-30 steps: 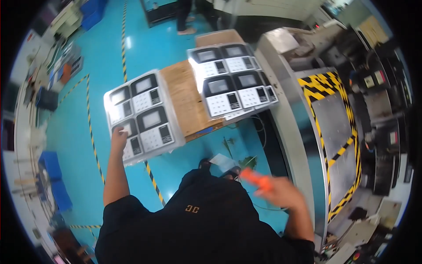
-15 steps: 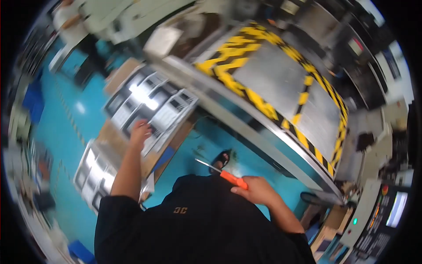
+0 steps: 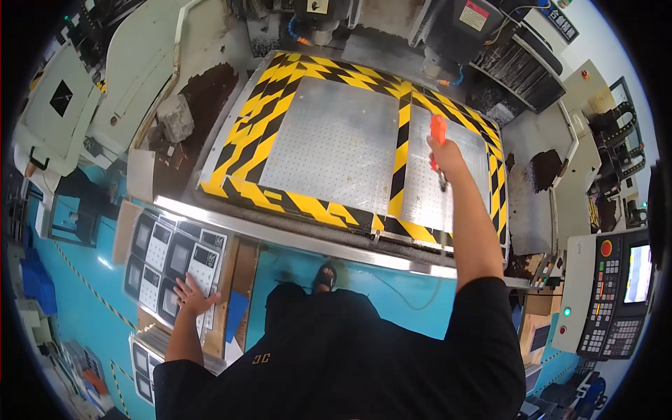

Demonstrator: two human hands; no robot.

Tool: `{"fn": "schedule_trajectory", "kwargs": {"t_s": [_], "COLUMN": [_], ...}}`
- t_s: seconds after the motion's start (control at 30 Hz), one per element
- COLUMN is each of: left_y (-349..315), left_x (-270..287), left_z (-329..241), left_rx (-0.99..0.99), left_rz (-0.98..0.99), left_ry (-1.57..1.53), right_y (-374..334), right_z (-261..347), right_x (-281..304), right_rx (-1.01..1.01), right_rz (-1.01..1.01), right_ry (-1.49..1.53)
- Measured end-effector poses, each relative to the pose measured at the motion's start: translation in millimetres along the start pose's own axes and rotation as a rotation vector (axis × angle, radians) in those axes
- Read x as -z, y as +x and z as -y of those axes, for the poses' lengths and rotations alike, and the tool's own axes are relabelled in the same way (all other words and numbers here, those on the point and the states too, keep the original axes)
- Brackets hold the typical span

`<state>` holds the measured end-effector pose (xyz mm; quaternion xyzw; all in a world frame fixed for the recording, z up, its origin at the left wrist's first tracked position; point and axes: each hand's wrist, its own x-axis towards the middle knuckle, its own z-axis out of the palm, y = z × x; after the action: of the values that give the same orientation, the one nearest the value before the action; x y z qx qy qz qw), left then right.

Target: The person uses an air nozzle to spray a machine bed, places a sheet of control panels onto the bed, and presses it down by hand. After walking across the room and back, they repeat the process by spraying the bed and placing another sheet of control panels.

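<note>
My left hand (image 3: 194, 297) lies with fingers spread on a printed sheet of black and white panels (image 3: 180, 253), which tops a stack at the left. My right hand (image 3: 448, 157) is wrapped round an orange air blow gun (image 3: 438, 127), held over the right part of the machine bed (image 3: 332, 143). A thin hose trails down from the gun's lower end. The bed is a grey plate full of small holes, bordered and divided by yellow and black striped tape.
A second stack of panel sheets (image 3: 143, 364) stands nearer me at the left. The machine's metal front edge (image 3: 315, 248) runs between me and the bed. A control panel (image 3: 609, 297) with a lit screen is at the right. Spindle heads (image 3: 322, 17) hang at the back.
My right hand has carried the air blow gun from near my body forward over the bed. My left hand has come to rest on the sheet. The view has turned toward the machine.
</note>
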<state>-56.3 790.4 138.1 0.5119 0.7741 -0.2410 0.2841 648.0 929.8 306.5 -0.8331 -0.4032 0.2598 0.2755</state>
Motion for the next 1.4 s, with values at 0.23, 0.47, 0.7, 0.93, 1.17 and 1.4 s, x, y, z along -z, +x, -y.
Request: {"fn": "schedule_trajectory", "kwargs": {"t_s": [0.23, 0.47, 0.7, 0.93, 1.17, 1.4], "left_y": [0, -1, -7, -3, 6, 13], "left_x": [2, 6, 12, 13, 2, -4], "left_z": [-1, -2, -5, -10, -5, -2], "left_rx": [0.055, 0.061, 0.027, 0.100, 0.070, 0.135], "left_rz": [0.080, 0.111, 0.143, 0.170, 0.116, 0.114], "left_ry": [0.022, 0.012, -0.027, 0.078, 0.087, 0.159], "right_y": [44, 65, -105, -228, -264, -283], "right_z": [34, 79, 91, 74, 40, 17], "right_x": [-164, -185, -125, -50, 30, 68], "right_rx": [0.178, 0.606, 0.515, 0.639, 0.483, 0.307], "right_rz": [0.343, 0.294, 0.545, 0.497, 0.332, 0.333], "right_ry": [-0.001, -0.301, -0.551, -0.548, -0.634, -0.709]}}
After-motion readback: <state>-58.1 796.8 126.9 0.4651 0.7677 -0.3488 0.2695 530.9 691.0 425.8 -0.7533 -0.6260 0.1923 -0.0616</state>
